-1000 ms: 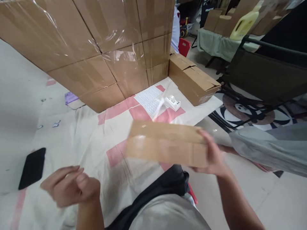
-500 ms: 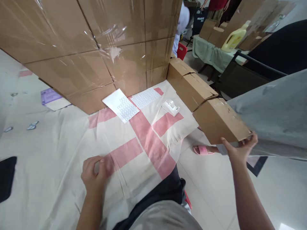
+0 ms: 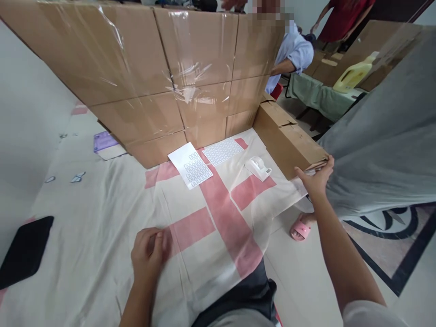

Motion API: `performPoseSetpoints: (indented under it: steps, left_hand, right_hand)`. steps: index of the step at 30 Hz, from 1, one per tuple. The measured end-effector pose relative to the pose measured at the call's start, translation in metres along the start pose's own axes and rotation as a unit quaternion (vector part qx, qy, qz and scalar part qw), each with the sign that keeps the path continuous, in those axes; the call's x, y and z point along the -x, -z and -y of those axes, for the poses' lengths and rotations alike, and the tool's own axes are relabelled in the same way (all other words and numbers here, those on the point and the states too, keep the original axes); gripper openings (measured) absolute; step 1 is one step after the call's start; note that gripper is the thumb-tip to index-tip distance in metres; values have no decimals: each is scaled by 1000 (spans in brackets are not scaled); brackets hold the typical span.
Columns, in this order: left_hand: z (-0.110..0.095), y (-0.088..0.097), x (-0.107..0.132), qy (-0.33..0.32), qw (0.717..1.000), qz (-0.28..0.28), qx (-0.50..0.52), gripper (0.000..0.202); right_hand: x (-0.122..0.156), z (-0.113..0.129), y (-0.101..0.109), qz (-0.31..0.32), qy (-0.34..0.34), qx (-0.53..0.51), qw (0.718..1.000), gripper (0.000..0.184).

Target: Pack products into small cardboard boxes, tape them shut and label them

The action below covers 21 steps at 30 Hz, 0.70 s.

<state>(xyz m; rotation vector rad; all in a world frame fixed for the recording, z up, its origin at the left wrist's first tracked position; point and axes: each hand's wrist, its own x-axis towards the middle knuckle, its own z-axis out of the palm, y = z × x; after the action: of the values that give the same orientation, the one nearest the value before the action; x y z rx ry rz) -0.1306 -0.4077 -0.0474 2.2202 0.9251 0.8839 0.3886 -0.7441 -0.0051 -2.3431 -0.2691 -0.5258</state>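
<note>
My right hand [image 3: 316, 176] grips the near end of a brown cardboard box [image 3: 301, 144], thumb on its inner side and fingers round the far corner. This box lines up with other cardboard boxes [image 3: 274, 111] along the table's right edge. My left hand [image 3: 148, 247] rests on the cloth-covered table with its fingers curled in and the thumb against them; nothing shows in it. Between the hands lie a white tape dispenser [image 3: 258, 169], a sheet of printed labels [image 3: 223, 151] and a second label sheet [image 3: 190, 166] that leans on the stacked cartons.
A wall of taped cartons [image 3: 204, 104] stands across the back of the table. At left are a black tablet-like object [image 3: 25, 252] and a purple-and-white packet [image 3: 105, 143]. A person in grey stands close on the right; another person's blue sleeve [image 3: 298, 47] shows behind the cartons.
My right hand has pushed the nearest box away from me, up against the row. My left hand stays on the cloth. The camera view has shifted, and a person behind the cartons shows more.
</note>
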Motion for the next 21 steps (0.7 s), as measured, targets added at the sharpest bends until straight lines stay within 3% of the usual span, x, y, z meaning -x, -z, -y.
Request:
performPoseSetpoints:
  steps: [4, 7, 9, 11, 13, 15, 17, 21]
  left_hand:
    - [-5, -5, 1, 0, 999, -14, 29, 22]
    - [-8, -1, 4, 31, 997, 0, 66, 25]
    - [-6, 12, 3, 74, 994, 14, 83, 25]
    - [1, 33, -5, 111, 989, 37, 92, 30]
    - [12, 57, -23, 127, 986, 52, 94, 34]
    - [28, 77, -53, 128, 987, 24, 92, 33]
    - [49, 89, -97, 128, 986, -37, 102, 30]
    - [99, 90, -213, 138, 972, -146, 123, 36]
  right_hand:
    - [-14, 18, -11, 31, -43, -41, 998, 150]
    - [-16, 31, -6, 16, -68, 11, 998, 154]
    - [-14, 46, -3, -47, -24, 62, 997, 151]
    - [-7, 73, -7, -110, 97, 71, 987, 139]
    - [8, 119, -18, -124, 239, 39, 962, 116]
    - [36, 181, -35, -76, 361, -10, 930, 85]
    - [76, 253, -56, 21, 467, -66, 882, 59]
    - [172, 400, -100, 224, 598, -191, 746, 40]
